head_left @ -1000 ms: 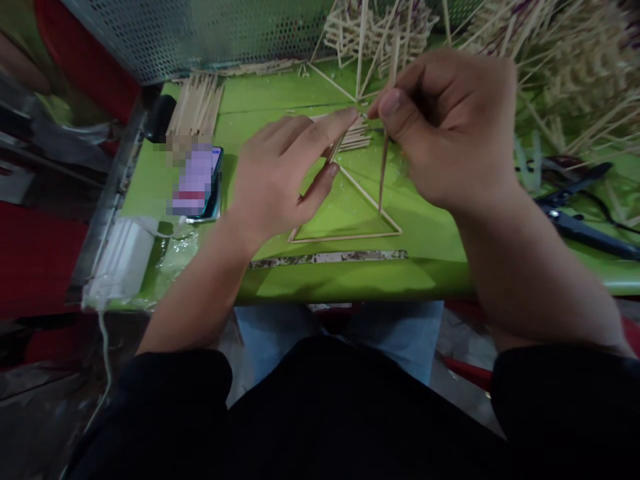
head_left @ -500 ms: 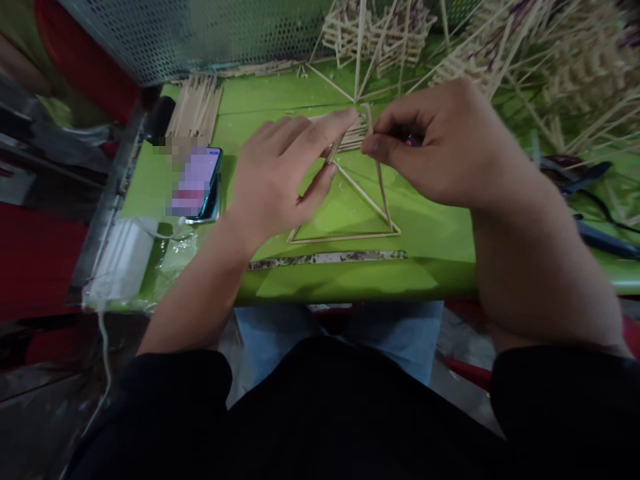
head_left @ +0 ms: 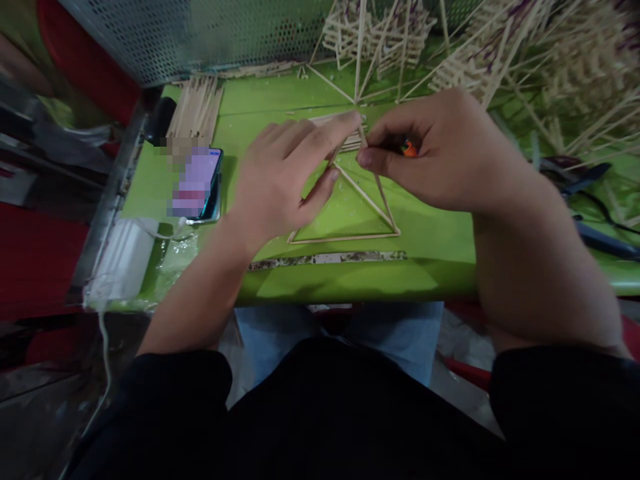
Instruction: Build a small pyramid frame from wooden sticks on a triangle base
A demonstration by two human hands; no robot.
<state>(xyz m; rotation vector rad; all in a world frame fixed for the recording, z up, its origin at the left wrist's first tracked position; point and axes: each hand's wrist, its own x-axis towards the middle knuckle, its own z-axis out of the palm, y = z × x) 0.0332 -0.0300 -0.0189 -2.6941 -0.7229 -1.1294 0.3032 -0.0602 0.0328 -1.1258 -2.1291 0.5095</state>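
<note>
On green tabletop (head_left: 440, 247), R hand (head_left: 435, 153) pinches slanted stick (head_left: 382, 194); L hand (head_left: 280, 177) at stick frame (head_left: 345, 238), grip unclear; prob. needs steady align.

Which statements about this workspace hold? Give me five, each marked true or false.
1. The smartphone lies to the left of the left hand. True.
2. The smartphone's screen is dark. False: it is lit.
3. The right hand pinches a thin wooden stick. True.
4. The right hand lies flat with its fingers spread. False: its fingers are curled.
5. A narrow, mottled strip lies on the near side of the triangle of sticks. True.
</note>
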